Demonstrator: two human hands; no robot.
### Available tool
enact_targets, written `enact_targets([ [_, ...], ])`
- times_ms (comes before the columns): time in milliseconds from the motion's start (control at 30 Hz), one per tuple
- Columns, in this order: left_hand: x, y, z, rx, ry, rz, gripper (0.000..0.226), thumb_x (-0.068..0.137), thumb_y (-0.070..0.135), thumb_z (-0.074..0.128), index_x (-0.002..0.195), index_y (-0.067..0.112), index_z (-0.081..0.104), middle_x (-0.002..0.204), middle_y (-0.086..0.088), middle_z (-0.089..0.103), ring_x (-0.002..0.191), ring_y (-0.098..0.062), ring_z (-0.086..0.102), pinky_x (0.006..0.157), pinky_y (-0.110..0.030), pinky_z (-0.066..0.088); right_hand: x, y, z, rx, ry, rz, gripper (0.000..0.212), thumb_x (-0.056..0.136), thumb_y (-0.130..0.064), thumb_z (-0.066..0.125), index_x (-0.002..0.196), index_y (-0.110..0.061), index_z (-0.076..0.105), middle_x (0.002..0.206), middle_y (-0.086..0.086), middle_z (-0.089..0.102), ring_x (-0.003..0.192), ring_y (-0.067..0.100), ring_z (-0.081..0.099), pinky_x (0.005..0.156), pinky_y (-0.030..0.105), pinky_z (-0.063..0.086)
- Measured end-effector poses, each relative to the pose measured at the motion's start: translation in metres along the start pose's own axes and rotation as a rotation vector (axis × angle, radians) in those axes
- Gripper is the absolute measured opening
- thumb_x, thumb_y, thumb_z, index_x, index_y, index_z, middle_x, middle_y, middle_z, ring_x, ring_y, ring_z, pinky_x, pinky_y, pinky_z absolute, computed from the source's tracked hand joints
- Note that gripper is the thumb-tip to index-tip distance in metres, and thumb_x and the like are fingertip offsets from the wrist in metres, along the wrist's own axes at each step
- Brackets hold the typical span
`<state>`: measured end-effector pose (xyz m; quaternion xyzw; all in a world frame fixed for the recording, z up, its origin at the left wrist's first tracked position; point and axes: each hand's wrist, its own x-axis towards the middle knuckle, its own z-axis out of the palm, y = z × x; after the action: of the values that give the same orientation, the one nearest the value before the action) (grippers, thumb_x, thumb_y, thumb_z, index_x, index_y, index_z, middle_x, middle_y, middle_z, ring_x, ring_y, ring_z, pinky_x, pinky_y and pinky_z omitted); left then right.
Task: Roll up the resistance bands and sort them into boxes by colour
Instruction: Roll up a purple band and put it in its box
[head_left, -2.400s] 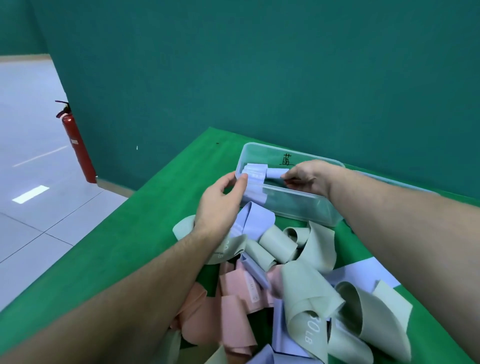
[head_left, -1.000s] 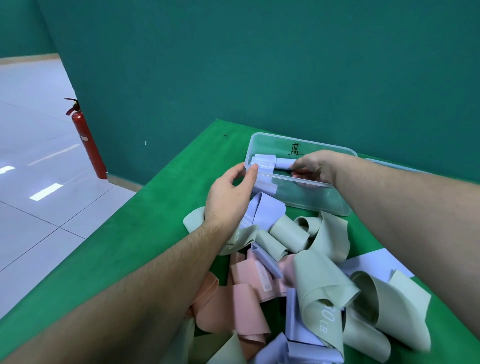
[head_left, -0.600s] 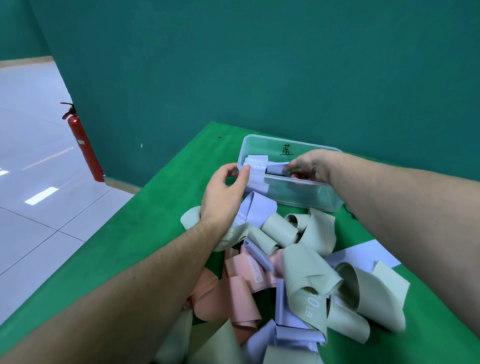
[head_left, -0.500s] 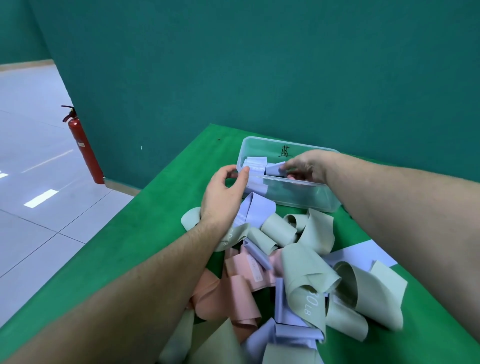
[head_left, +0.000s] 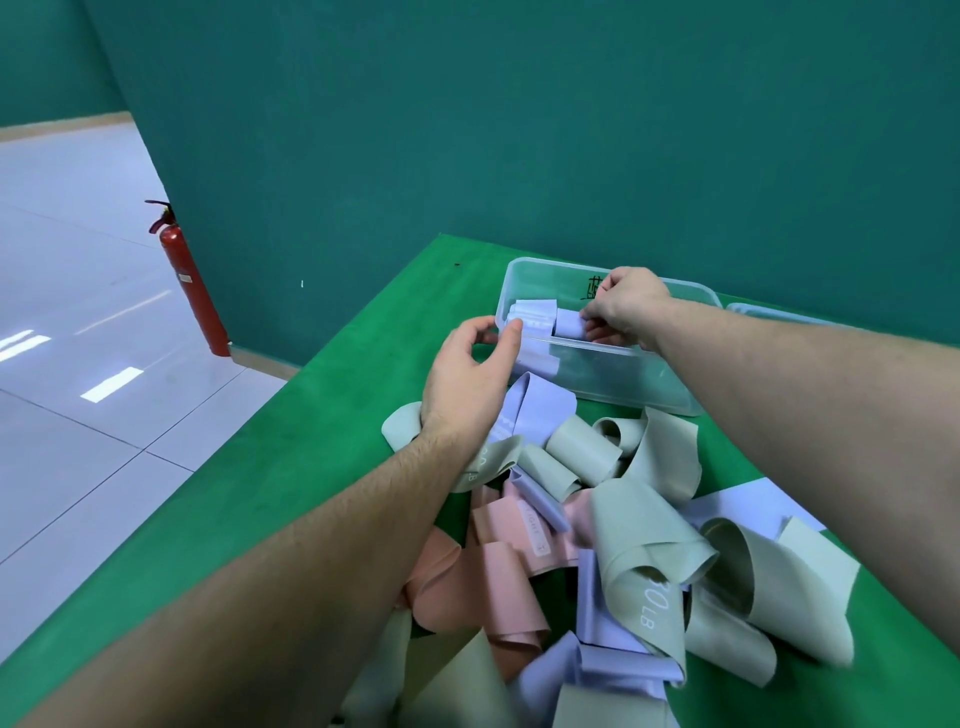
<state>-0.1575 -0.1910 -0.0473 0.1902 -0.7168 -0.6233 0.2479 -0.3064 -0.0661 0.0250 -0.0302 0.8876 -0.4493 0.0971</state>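
Rolled band: lavender roll (head_left: 569, 322) in the clear box (head_left: 613, 376), long axis running left-right, open end toward the left hand.
Right hand (head_left: 626, 306): fingers curled, pinching the roll's right end.
Left hand (head_left: 467, 379): fingers relaxed, thumb at the box's left rim, holding nothing.
Loose bands (head_left: 597, 525): sage, pink and lavender heap on the green tabletop (head_left: 291, 467), just in front of the box.

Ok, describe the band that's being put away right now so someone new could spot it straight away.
Find the clear box at the far end of the green table. The right hand reaches into it, its fingers pinching a lilac roll beside folded lilac bands. Unlike the loose pile nearer the camera, it is rolled and inside the box.
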Motion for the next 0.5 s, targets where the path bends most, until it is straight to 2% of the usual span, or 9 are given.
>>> enact_targets([
  [67, 0.0002, -0.0002, 0.0000, 0.002, 0.002, 0.001, 0.044, 0.078, 0.073, 0.053, 0.105, 0.040, 0.062, 0.103, 0.025, 0.064, 0.081, -0.018, 0.063, 0.087, -0.054, 0.054, -0.0011, 0.0005, -0.0001, -0.045, -0.001, -0.025, 0.029, 0.085, 0.007, 0.063, 0.075, -0.016, 0.048, 0.072, 0.017, 0.063, 0.055, 0.025, 0.060, 0.041, 0.024, 0.053],
  [133, -0.0002, -0.0004, 0.0003, 0.004, 0.002, 0.001, 0.044, 0.077, 0.074, 0.053, 0.104, 0.040, 0.061, 0.103, 0.025, 0.064, 0.080, -0.018, 0.062, 0.086, -0.054, 0.054, -0.0021, 0.0004, -0.0005, -0.096, 0.003, -0.053, 0.024, 0.081, 0.006, 0.064, 0.073, -0.015, 0.056, 0.075, 0.013, 0.065, 0.062, 0.027, 0.062, 0.057, 0.033, 0.061],
  [200, -0.0006, -0.0005, 0.0001, 0.005, 0.003, 0.001, 0.045, 0.077, 0.074, 0.052, 0.104, 0.040, 0.061, 0.103, 0.025, 0.063, 0.079, -0.017, 0.061, 0.086, -0.054, 0.055, -0.0013, 0.0013, -0.0011, -0.148, -0.013, -0.087, 0.020, 0.081, 0.001, 0.067, 0.071, -0.016, 0.064, 0.078, 0.010, 0.066, 0.068, 0.027, 0.063, 0.071, 0.039, 0.062],
  [267, -0.0006, -0.0008, 0.0000, 0.005, 0.002, 0.002, 0.045, 0.077, 0.074, 0.052, 0.105, 0.040, 0.061, 0.104, 0.025, 0.063, 0.079, -0.016, 0.061, 0.086, -0.054, 0.055, 0.0012, 0.0028, -0.0023, -0.258, -0.041, -0.142, 0.011, 0.082, -0.006, 0.070, 0.077, -0.016, 0.071, 0.080, 0.006, 0.067, 0.072, 0.025, 0.063, 0.079, 0.040, 0.061],
  [300, -0.0006, -0.0007, -0.0002, 0.005, 0.002, 0.002, 0.045, 0.077, 0.074, 0.052, 0.105, 0.041, 0.061, 0.104, 0.026, 0.063, 0.078, -0.016, 0.061, 0.086, -0.054, 0.055, 0.0020, 0.0030, -0.0029, -0.332, -0.055, -0.179, 0.006, 0.082, -0.010, 0.072, 0.083, -0.016, 0.073, 0.081, 0.003, 0.067, 0.075, 0.023, 0.063, 0.080, 0.038, 0.060],
  [400, -0.0013, -0.0001, -0.0005, 0.012, -0.003, 0.003, 0.045, 0.078, 0.075, 0.052, 0.105, 0.041, 0.061, 0.104, 0.026, 0.063, 0.081, -0.018, 0.062, 0.087, -0.054, 0.055, 0.0031, 0.0042, -0.0043, -0.617, -0.063, -0.287, 0.018, 0.084, -0.024, 0.073, 0.102, -0.022, 0.072, 0.091, -0.004, 0.064, 0.083, 0.018, 0.059, 0.074, 0.026, 0.048],
  [500, -0.0012, 0.0000, -0.0007, 0.020, -0.001, 0.007, 0.046, 0.077, 0.076, 0.051, 0.105, 0.041, 0.061, 0.104, 0.025, 0.063, 0.084, -0.020, 0.064, 0.087, -0.054, 0.055, 0.0039, 0.0046, -0.0028, -0.795, -0.045, -0.394, 0.023, 0.087, -0.023, 0.066, 0.110, -0.022, 0.069, 0.104, 0.001, 0.063, 0.085, 0.021, 0.054, 0.073, 0.025, 0.044],
])
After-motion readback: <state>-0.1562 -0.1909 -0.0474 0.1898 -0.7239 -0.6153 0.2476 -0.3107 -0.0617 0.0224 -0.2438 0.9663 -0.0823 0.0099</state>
